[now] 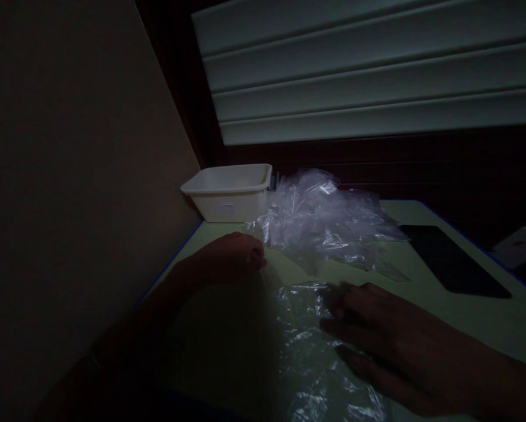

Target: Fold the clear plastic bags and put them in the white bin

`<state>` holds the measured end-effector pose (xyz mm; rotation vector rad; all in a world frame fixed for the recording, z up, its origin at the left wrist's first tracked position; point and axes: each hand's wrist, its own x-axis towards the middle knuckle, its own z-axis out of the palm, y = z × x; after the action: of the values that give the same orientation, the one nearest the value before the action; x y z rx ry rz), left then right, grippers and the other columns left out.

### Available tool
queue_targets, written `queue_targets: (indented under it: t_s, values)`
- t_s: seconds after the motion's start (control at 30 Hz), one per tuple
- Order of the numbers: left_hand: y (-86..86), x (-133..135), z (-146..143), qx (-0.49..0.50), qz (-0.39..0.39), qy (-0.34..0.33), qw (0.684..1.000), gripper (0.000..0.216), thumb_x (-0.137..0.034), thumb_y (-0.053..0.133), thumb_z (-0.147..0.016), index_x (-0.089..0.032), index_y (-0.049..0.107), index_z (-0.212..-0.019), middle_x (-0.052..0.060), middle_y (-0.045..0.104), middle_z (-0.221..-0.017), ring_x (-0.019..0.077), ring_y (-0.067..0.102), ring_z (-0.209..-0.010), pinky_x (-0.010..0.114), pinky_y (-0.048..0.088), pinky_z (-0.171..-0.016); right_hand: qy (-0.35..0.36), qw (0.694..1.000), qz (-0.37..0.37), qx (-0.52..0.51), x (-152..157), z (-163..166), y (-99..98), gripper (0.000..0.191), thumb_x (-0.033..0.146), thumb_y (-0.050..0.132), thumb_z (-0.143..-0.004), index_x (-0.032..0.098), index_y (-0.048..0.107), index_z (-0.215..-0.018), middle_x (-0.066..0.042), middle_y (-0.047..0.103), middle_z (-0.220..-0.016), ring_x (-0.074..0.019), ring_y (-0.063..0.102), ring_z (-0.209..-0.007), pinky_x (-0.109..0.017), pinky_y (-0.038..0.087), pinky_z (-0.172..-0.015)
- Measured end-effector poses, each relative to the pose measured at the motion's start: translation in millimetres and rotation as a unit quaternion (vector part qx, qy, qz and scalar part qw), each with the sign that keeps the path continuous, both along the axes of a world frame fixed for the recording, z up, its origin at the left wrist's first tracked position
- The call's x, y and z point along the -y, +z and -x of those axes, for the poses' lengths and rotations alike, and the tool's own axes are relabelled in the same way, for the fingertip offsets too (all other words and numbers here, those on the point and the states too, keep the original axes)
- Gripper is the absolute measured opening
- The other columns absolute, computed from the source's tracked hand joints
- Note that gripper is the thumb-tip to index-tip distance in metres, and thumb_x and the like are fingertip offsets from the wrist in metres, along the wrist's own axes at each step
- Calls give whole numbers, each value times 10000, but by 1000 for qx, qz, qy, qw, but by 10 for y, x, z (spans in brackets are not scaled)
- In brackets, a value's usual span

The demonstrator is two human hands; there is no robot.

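A clear plastic bag (pixel 307 351) lies on the pale green table in front of me, its creases shining. My right hand (pixel 390 334) rests over the bag's right side with fingers spread. Above the bag's upper left, my left hand (pixel 236 255) is closed in a pinch; a faint, blurred strip of clear film runs from its fingertips to the bag. Just beyond both hands sits a loose heap of clear plastic bags (pixel 324 214). The picture is dark, and the bag's left edge is hard to make out.
A white plastic tub (pixel 232 208) stands at the back left, beside the heap. On the right lies a flat black slab (pixel 454 261), like a tablet. A wall (pixel 78 164) borders the left side, and a slatted panel (pixel 368 76) rises behind the table (pixel 425 322).
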<state>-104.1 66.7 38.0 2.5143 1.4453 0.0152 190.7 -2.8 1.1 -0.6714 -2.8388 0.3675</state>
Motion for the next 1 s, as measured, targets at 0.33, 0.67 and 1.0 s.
queue_targets:
  t_s: [0.33,0.67,1.0]
  values:
    - [-91,-5,-30,-26,40,52,997,296,-423,521,-840,-159,652,-810,49,650,-786,162,582,-702,249,360,-595,2,1000,3,2,-5,2,14,358,210,533,-857,186,610,-1206,-118,580,-1046,-262,554,-970,-444,488,-839]
    - [35,87,-128,102,79,2,992,156,-304,558,-828,-149,564,-808,13,609,-760,119,530,-659,218,376,-586,1,999,-19,-33,-6,-6,-16,343,240,525,-879,201,612,-1209,-108,594,-1066,-253,563,-966,-429,484,-833]
    - [25,245,-236,145,110,-36,983,144,-292,580,-838,-154,555,-808,-12,587,-734,89,494,-611,196,372,-566,-2,1000,-13,-21,-4,4,3,335,223,519,-876,194,615,-1196,-106,595,-1022,-244,559,-928,-401,486,-795]
